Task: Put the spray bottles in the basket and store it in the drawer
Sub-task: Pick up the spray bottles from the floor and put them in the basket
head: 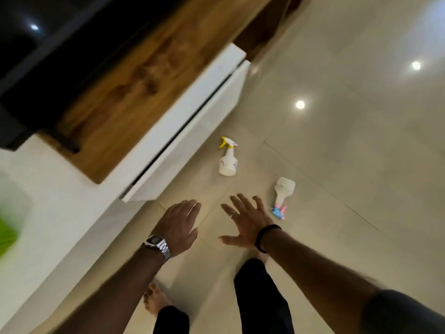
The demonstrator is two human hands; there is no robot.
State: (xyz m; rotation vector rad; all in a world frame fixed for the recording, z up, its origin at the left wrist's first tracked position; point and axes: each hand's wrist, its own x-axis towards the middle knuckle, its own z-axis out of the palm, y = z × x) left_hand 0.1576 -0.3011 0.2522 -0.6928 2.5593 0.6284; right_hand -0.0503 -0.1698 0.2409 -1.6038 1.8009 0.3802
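Two white spray bottles lie on the tiled floor. The one with a yellow trigger [227, 160] rests near the white drawer unit [192, 121]. The one with a blue and pink trigger [283, 195] lies to its right, close to my right hand [245, 222]. Both hands are stretched out over the floor, fingers spread and holding nothing. My left hand [179, 225], with a metal watch on the wrist, hovers in front of the drawer unit's corner. No basket can be made out with certainty.
A wooden top [134, 75] runs over the white drawers, with a dark panel [36, 44] behind. Something blurred and green [7, 237] sits at the left edge. My legs and bare foot [154, 300] stand on glossy beige tiles [349, 153].
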